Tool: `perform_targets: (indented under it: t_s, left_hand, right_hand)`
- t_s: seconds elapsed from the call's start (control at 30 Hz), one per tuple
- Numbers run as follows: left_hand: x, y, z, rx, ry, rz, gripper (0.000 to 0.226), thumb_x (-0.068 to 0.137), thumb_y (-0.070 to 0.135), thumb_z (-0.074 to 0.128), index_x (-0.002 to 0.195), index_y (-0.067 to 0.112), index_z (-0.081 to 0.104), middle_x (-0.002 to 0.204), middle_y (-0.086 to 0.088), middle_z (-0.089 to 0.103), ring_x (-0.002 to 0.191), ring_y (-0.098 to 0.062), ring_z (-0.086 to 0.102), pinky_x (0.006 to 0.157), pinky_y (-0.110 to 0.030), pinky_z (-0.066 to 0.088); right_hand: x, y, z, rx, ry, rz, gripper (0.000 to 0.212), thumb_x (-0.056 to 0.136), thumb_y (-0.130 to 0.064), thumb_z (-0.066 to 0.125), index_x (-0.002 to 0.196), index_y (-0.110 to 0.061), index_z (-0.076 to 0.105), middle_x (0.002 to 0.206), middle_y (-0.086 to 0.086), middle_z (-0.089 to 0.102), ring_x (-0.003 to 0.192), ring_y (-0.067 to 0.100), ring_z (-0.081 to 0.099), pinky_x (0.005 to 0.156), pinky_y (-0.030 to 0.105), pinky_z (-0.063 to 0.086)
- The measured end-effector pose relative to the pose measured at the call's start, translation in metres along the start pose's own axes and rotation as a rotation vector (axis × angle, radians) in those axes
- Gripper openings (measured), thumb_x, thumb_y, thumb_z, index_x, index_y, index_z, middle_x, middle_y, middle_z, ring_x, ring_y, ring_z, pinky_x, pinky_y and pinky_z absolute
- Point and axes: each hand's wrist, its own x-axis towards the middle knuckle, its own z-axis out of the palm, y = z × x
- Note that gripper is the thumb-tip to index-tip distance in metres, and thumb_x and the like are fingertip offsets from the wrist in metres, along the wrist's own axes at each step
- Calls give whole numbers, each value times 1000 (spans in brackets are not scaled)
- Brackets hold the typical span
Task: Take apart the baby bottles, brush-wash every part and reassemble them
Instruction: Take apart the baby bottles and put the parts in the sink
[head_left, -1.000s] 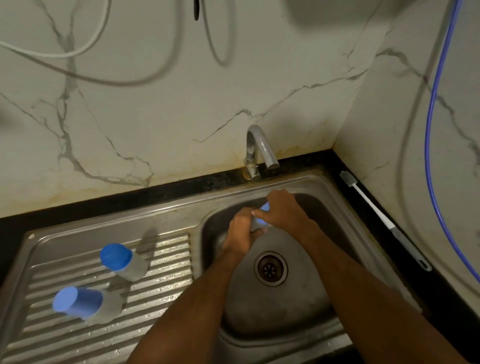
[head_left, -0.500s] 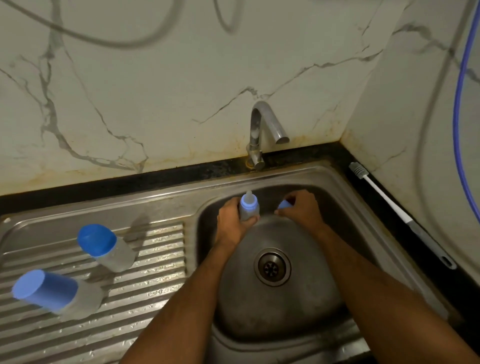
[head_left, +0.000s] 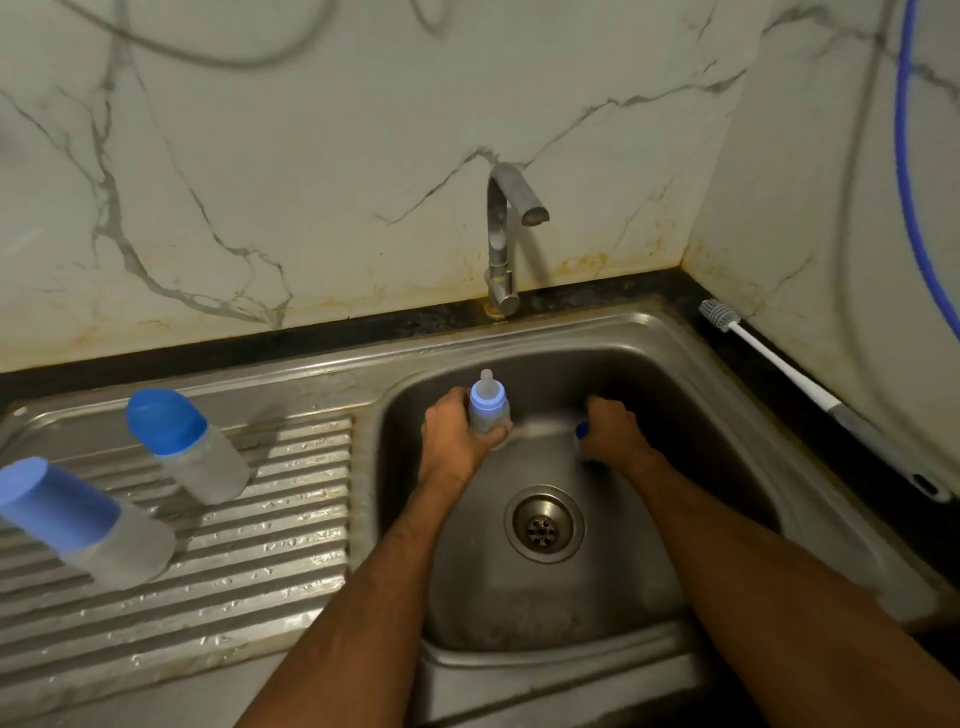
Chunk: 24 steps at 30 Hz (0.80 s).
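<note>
You've pulled the cap (head_left: 582, 430) away; your right hand (head_left: 610, 434) pinches it, your left hand (head_left: 453, 435) grips the upright bottle (head_left: 488, 402).

The head camera is looking steeply down from close above the sink (head_left: 727, 364). It is facing the tap (head_left: 506, 234) behind it.

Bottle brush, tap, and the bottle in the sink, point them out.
bottle brush (head_left: 785, 368), head view, white handle.
tap (head_left: 500, 228), head view, upright pipe.
bottle in the sink (head_left: 487, 402), head view, blue collar.
</note>
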Motion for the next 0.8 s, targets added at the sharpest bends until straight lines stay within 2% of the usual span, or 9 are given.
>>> perform_targets:
  t_s: [0.1, 0.2, 0.27, 0.3, 0.4, 0.5, 0.57, 0.67, 0.8]
  left_hand:
    - [-11, 1, 0, 40, 29, -3, 53, 69, 31, 91, 112, 17, 64, 106, 4, 69, 94, -8, 63, 83, -24, 51]
    - [-20, 6, -1, 55, 49, -1, 50, 67, 33, 92, 106, 19, 65, 101, 4, 70, 92, -12, 65, 83, -31, 56]
    - [-25, 12, -3, 54, 68, 18, 46, 68, 33, 91, 105, 18, 68, 99, 3, 72, 89, -11, 66, 83, -34, 57]
    - [-28, 14, -4, 53, 68, 33, 43, 70, 32, 90, 106, 19, 69, 98, 3, 72, 88, -10, 66, 82, -33, 57]
    - [-36, 20, -3, 72, 84, 84, 39, 72, 31, 87, 107, 21, 70, 98, 6, 68, 86, -5, 63, 83, -30, 55]
    - [-42, 25, 0, 96, 107, 118, 52, 72, 36, 86, 117, 20, 66, 114, 1, 66, 98, -10, 63, 89, -29, 55]
    - [-44, 29, 0, 110, 135, 155, 57, 75, 37, 86, 123, 16, 64, 120, 1, 64, 105, -12, 63, 88, -21, 49]
    - [-40, 34, -2, 128, 159, 211, 59, 75, 39, 86, 123, 15, 63, 119, 3, 63, 104, -9, 61, 83, -16, 44]
    - [-25, 34, -7, 132, 127, 220, 57, 69, 37, 90, 116, 16, 66, 112, 3, 67, 96, -6, 61, 77, -12, 44]
  right_hand:
    - [-3, 2, -9, 97, 80, -61, 39, 75, -19, 83, 105, -6, 62, 114, 16, 66, 107, 35, 65, 89, 40, 55]
    - [-19, -18, -31, 489, 269, -151, 31, 85, -25, 81, 108, -7, 71, 98, 11, 73, 94, 23, 69, 87, 35, 55]
    - [-34, -44, -49, 692, 255, -249, 24, 93, -34, 73, 95, -10, 72, 79, 8, 72, 74, 17, 68, 77, 38, 57]
    - [-45, -58, -57, 726, 216, -305, 30, 94, -41, 69, 91, -12, 70, 75, 6, 71, 66, 14, 67, 68, 35, 57]
    - [-75, -87, -67, 580, 159, -375, 52, 87, -66, 66, 80, -14, 65, 68, 1, 66, 61, 11, 62, 59, 25, 48]
    - [-85, -90, -62, 345, 228, -328, 61, 82, -75, 64, 64, -18, 53, 59, -3, 54, 56, 9, 52, 55, 22, 37]
    - [-84, -86, -60, 316, 243, -294, 62, 80, -78, 62, 60, -21, 51, 58, -5, 54, 58, 9, 54, 57, 24, 42]
    - [-81, -84, -65, 436, 199, -300, 54, 85, -64, 71, 56, -22, 52, 54, -6, 56, 57, 8, 58, 55, 23, 44]
    - [-72, -84, -71, 355, 222, -370, 41, 85, -48, 77, 64, -19, 56, 63, -2, 61, 62, 10, 59, 51, 20, 36]
